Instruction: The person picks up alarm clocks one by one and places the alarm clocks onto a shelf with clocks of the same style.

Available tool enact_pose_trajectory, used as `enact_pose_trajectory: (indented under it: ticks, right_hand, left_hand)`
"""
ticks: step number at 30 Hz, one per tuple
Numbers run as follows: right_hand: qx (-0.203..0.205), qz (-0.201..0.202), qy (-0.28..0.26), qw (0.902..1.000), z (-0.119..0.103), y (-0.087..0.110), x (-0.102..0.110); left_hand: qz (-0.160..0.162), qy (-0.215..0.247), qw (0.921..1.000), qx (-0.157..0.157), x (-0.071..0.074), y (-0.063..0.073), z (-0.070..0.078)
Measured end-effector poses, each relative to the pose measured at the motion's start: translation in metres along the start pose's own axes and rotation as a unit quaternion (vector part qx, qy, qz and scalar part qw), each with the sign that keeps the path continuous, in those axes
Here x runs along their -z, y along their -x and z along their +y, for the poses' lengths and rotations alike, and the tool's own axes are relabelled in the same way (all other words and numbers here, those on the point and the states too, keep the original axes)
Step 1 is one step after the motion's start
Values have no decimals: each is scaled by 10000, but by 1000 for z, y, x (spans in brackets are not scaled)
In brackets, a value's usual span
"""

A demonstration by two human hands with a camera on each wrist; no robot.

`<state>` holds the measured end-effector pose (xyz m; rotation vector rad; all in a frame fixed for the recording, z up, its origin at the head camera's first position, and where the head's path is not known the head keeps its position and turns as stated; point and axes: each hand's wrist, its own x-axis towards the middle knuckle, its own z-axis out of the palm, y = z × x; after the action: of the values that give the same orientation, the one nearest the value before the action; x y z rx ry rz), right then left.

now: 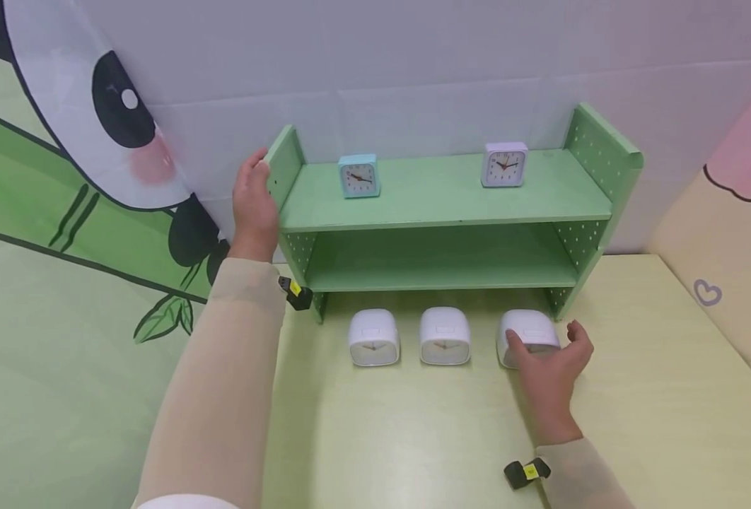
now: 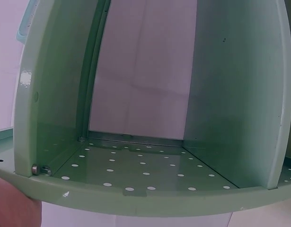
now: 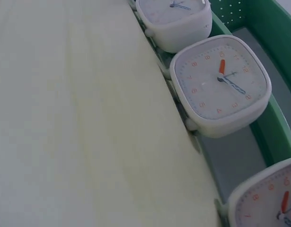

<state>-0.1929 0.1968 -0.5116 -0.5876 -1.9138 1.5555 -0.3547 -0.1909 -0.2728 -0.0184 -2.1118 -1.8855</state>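
Note:
My left hand rests against the outer face of the left side panel of a green two-tier shelf, fingers pointing up. In the left wrist view, part of that hand shows beside the perforated panel. My right hand is at the rightmost white clock, its thumb over the clock's left front and the other fingers beyond its right side, spread apart. Two more white clocks, a middle one and a left one, stand in the same row. In the right wrist view no fingers show.
On the upper shelf stand a blue alarm clock at left and a lilac alarm clock at right. The shelf stands on a pale wooden table. Printed cloth hangs behind and at both sides.

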Motion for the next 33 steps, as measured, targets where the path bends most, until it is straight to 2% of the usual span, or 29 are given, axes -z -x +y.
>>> enact_pose_trajectory:
  ticks: [8, 13, 22, 29, 33]
  right_hand:
    - [-626, 235, -98, 9977, 12, 10, -13]
    - [-846, 135, -2, 9963, 14, 15, -19]
    - [-659, -99, 7, 9978, 18, 7, -25]
    - [-726, -165, -208, 9970, 18, 9, -19]
    - [-625, -77, -252, 9977, 20, 9, -12]
  left_hand:
    - [41, 147, 9999, 2, -1, -1, -3]
    - [59, 61, 10000, -22, -1, -2, -5]
    - [117, 99, 9999, -30, 4, -4, -4]
    - [37, 197, 9998, -35, 2, -4, -7]
    - [24, 42, 9999, -138, 0, -4, -6]
